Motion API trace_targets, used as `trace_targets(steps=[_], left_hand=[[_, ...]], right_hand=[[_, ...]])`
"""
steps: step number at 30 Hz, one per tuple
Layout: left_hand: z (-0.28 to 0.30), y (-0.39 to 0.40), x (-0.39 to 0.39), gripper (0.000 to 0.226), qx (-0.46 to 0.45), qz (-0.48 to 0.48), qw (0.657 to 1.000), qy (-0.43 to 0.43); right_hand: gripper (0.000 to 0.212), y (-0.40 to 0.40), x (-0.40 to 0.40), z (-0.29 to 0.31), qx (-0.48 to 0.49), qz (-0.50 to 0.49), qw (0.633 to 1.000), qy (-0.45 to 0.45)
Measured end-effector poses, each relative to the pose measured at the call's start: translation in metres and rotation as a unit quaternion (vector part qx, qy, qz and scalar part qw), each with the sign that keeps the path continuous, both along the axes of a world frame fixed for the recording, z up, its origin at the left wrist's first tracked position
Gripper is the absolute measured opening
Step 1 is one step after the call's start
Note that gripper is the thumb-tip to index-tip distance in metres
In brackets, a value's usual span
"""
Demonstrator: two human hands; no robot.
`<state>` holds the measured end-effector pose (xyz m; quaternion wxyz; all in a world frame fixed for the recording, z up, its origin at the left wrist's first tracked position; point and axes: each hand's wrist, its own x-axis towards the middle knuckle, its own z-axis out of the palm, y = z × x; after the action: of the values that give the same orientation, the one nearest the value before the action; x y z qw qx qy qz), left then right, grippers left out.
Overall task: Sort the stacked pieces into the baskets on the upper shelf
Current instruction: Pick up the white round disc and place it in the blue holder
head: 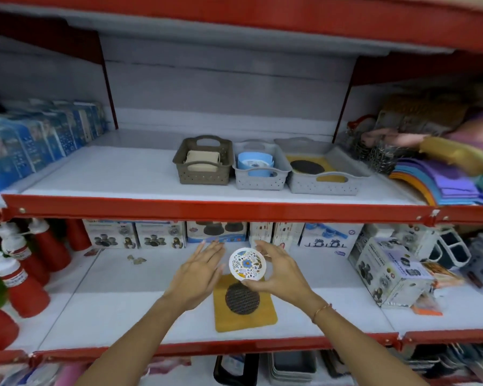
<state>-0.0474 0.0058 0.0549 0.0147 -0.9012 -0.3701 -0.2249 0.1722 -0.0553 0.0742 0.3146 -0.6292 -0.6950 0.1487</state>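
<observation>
On the lower shelf (117, 310), at the far left, red bottles (25, 274) are standing in a cluster. Moving right, I am seeing my left hand (198, 277) hovering over the shelf, flat and spread wide, gripping nothing, its fingertips just beside the disc. My right hand (279, 271) is pinching a round floral disc (246, 263) between thumb and fingers, holding it tilted above the far edge of the mustard mat (246, 316). A dark woven round (242, 298) is lying on that mat, partly under the disc and the right thumb. Farther right, a white box (388, 274) is sitting at an angle, near the mat but apart from it.

Up on the upper shelf (109, 176), I am reading three baskets side by side, touching. The brown basket (204, 176) on the left is holding beige squares (202, 161). The middle basket (260, 182) is holding blue round pieces (255, 162). The wide basket (324, 186) on the right is holding a mustard mat with a dark round (307, 167) on it. Blue packs (39, 140) are lining that shelf's left end, and coloured sheets (444, 185) are fanning out at its right.
</observation>
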Motion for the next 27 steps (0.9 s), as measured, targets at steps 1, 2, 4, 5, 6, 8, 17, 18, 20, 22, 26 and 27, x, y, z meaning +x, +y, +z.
trace_targets(steps=[1, 2, 4, 5, 6, 8, 17, 18, 20, 22, 26, 27], left_hand=[[0.013, -0.001, 0.000, 0.056, 0.017, -0.004, 1.000, -0.010], [0.026, -0.001, 0.001, 0.057, 0.039, -0.012, 0.999, -0.015], [0.048, -0.001, 0.001, 0.056, 0.082, -0.028, 0.996, -0.026], [0.059, -0.002, 0.000, 0.056, 0.100, -0.032, 0.994, -0.034], [0.066, -0.003, -0.002, 0.056, 0.114, -0.034, 0.992, -0.036], [0.077, -0.005, -0.004, 0.047, 0.124, -0.039, 0.991, -0.039], [0.111, -0.018, -0.005, 0.036, 0.172, -0.105, 0.976, -0.083], [0.115, -0.018, -0.006, 0.036, 0.178, -0.106, 0.975, -0.086], [0.124, -0.016, -0.007, 0.038, 0.191, -0.104, 0.972, -0.092], [0.136, -0.010, -0.008, 0.037, 0.202, -0.092, 0.970, -0.100], [0.162, 0.011, 0.000, 0.039, 0.222, -0.056, 0.969, -0.095], [0.167, 0.018, 0.004, 0.041, 0.222, -0.048, 0.970, -0.085]], right_hand=[[0.094, 0.000, 0.001, 0.012, 0.015, 0.002, 1.000, 0.001], [0.090, 0.001, 0.002, 0.023, 0.033, 0.003, 0.999, 0.004], [0.080, 0.002, 0.005, 0.043, 0.061, 0.009, 0.998, 0.005], [0.076, 0.002, 0.005, 0.053, 0.071, 0.013, 0.997, -0.001], [0.075, 0.001, 0.006, 0.060, 0.074, 0.020, 0.997, -0.009], [0.075, -0.001, 0.007, 0.069, 0.076, 0.036, 0.996, -0.025], [0.070, -0.013, 0.001, 0.104, 0.128, 0.061, 0.990, -0.002], [0.071, -0.012, 0.000, 0.110, 0.133, 0.062, 0.989, 0.003], [0.071, -0.010, 0.001, 0.122, 0.139, 0.060, 0.988, 0.001], [0.071, -0.007, 0.003, 0.135, 0.148, 0.050, 0.988, -0.014], [0.071, 0.009, 0.013, 0.163, 0.166, 0.029, 0.986, -0.010], [0.070, 0.014, 0.015, 0.169, 0.173, 0.022, 0.985, -0.004]])
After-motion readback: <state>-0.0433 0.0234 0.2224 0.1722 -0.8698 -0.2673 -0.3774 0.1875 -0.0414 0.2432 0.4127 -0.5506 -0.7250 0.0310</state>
